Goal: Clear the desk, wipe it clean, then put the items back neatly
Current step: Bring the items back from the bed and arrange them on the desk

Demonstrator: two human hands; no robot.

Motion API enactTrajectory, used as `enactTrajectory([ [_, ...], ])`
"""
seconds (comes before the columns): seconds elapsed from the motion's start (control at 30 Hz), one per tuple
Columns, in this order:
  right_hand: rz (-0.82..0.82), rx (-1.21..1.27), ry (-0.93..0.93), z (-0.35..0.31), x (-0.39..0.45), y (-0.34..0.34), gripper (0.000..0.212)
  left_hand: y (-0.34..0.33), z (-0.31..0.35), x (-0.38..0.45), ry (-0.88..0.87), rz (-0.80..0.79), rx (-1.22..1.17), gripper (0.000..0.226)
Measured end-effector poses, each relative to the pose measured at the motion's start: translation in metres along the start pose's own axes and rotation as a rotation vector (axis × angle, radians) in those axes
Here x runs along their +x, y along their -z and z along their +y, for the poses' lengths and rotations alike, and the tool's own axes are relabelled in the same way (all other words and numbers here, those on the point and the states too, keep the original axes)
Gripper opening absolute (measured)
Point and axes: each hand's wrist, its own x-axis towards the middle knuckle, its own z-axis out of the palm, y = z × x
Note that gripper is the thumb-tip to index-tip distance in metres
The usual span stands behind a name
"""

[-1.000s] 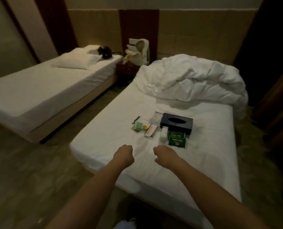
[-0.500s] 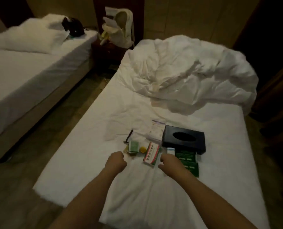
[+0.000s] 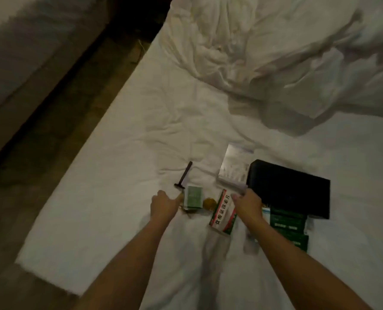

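Note:
Small items lie in a cluster on the white bed sheet (image 3: 123, 175). My left hand (image 3: 166, 204) reaches forward, one finger stretched to the near left edge of a small green packet (image 3: 194, 196). A black razor (image 3: 185, 175) lies just beyond it and a yellow round thing (image 3: 209, 203) sits to its right. My right hand (image 3: 247, 203) hovers between a red, white and green medicine box (image 3: 222, 213) and the black tissue box (image 3: 289, 189), fingers pointing at a white packet (image 3: 235, 166). Green boxes (image 3: 289, 227) lie under my right wrist. Neither hand holds anything.
A crumpled white duvet (image 3: 275, 52) fills the far end of the bed. To the left a dark strip of floor (image 3: 58, 130) separates this bed from a second bed (image 3: 18, 41). The bed's near left corner (image 3: 29, 262) is close by.
The view has closed in on the bed. Both hands moved forward from the near sheet up to the items, and their curled fingers have stretched out.

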Motion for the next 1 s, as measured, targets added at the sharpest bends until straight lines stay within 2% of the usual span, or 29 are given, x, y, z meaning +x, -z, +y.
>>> enactTrajectory([
  [0.03, 0.031, 0.044, -0.033, -0.001, 0.011, -0.002, 0.007, -0.004, 0.002, 0.011, 0.003, 0.007, -0.005, 0.071],
  [0.1, 0.075, 0.069, -0.089, -0.005, 0.032, -0.006, 0.017, -0.011, 0.008, 0.031, -0.023, 0.037, -0.021, 0.063],
  [0.2, 0.044, 0.229, -0.225, -0.01, 0.061, -0.019, 0.015, -0.023, 0.017, 0.06, -0.082, 0.055, 0.005, 0.056],
  [0.33, 0.02, 0.373, -0.323, -0.008, 0.087, -0.044, 0.041, -0.042, 0.022, 0.085, -0.11, 0.034, 0.036, 0.031],
  [0.43, 0.015, 0.585, -0.425, -0.01, 0.096, -0.055, 0.024, -0.052, 0.023, 0.094, -0.137, 0.022, 0.045, 0.02],
  [0.53, -0.07, 0.9, -0.507, -0.014, 0.101, -0.06, 0.025, -0.06, 0.021, 0.098, -0.182, 0.029, 0.073, 0.019],
  [0.6, -0.071, 1.019, -0.537, -0.016, 0.105, -0.063, 0.018, -0.06, 0.021, 0.096, -0.196, 0.054, 0.058, 0.018],
  [0.7, -0.085, 1.066, -0.52, -0.018, 0.099, -0.057, 0.011, -0.054, 0.022, 0.088, -0.198, 0.084, 0.042, 0.015],
  [0.8, -0.126, 0.992, -0.454, -0.018, 0.085, -0.047, 0.015, -0.047, 0.027, 0.073, -0.22, 0.084, 0.02, 0.014],
  [1.0, -0.113, 0.82, -0.2, -0.021, 0.028, 0.015, 0.021, -0.028, 0.059, 0.006, -0.314, 0.047, 0.004, 0.013],
])
